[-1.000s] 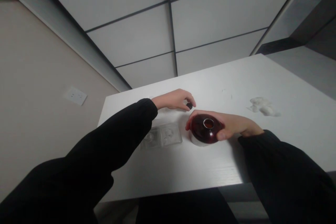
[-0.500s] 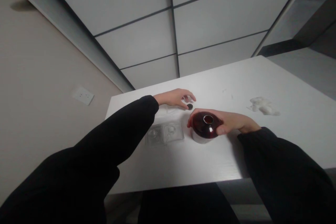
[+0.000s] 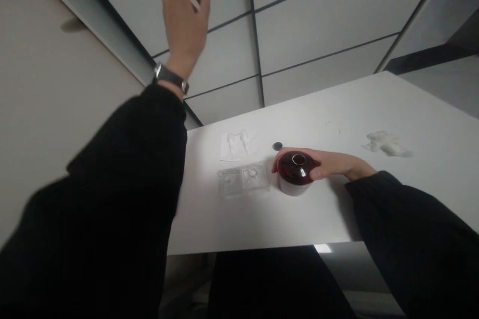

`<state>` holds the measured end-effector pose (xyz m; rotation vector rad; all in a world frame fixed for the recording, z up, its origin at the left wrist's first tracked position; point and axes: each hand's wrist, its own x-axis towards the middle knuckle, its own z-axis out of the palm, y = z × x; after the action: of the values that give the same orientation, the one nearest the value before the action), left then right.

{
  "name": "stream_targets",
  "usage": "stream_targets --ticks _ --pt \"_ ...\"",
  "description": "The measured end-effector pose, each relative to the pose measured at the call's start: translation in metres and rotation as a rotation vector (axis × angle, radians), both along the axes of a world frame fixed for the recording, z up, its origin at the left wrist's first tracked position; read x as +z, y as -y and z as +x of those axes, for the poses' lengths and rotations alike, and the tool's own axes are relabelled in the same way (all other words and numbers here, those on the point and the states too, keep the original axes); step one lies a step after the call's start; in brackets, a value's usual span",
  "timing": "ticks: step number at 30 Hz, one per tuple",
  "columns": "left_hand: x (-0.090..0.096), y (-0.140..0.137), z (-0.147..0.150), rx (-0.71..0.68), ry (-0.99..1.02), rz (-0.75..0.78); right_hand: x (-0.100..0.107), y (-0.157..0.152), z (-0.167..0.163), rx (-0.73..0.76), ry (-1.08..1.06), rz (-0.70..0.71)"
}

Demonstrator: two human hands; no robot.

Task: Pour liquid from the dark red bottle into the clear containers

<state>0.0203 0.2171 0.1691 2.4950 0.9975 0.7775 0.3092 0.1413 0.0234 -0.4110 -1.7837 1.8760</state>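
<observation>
Raised high above the table's left end is my left hand point(image 3: 186, 17), slightly blurred, its thumb and fingertips curled together in a loop with nothing visible in them. My right hand point(image 3: 331, 163) wraps around a dark red-brown bottle point(image 3: 294, 172) that stands upright on the table, its round mouth uncapped. Just behind the bottle lies a small black round cap point(image 3: 277, 146). To the left of the bottle is a clear plastic case point(image 3: 243, 182) with two compartments, each with a round fitting near its back edge.
Behind the case, thin white plastic pieces point(image 3: 238, 144) lie on a white sheet. A crumpled white tissue point(image 3: 385, 143) is on the right of the white table point(image 3: 262, 227). Panelled doors point(image 3: 325, 20) rise behind the table, and a wall point(image 3: 93, 119) stands at the left.
My left hand has left the black cap on the table and risen up and to the left, baring a wrist strap and the white pieces. My right hand keeps its hold on the bottle.
</observation>
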Motion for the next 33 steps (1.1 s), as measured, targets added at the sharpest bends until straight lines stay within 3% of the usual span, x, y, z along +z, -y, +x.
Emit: stream_targets --ticks 3,6,12,15,19,23,29,33 --pt "-0.022 0.043 -0.029 0.029 0.004 -0.047 -0.002 0.002 -0.001 -0.02 0.021 -0.007" --pt "-0.047 0.065 -0.051 0.071 0.028 -0.089 -0.002 0.004 0.0 -0.025 0.059 -0.02" --pt "-0.123 0.115 -0.085 0.08 0.098 -0.453 0.004 0.013 0.002 -0.067 0.093 -0.09" --pt "-0.145 0.129 -0.086 0.145 0.134 -0.549 0.004 0.017 0.004 0.001 0.122 -0.18" --pt "-0.15 0.129 -0.083 0.25 0.112 -0.596 -0.004 0.021 0.003 0.211 0.101 -0.264" --pt "-0.147 0.126 -0.081 0.337 0.081 -0.595 -0.009 0.021 -0.01 0.362 0.004 -0.214" --pt "-0.14 0.136 -0.086 0.384 0.188 -0.636 -0.001 0.024 -0.032 0.416 0.048 -0.225" --pt "-0.138 0.155 -0.096 0.477 0.256 -0.619 -0.004 0.03 -0.039 0.373 0.069 -0.27"
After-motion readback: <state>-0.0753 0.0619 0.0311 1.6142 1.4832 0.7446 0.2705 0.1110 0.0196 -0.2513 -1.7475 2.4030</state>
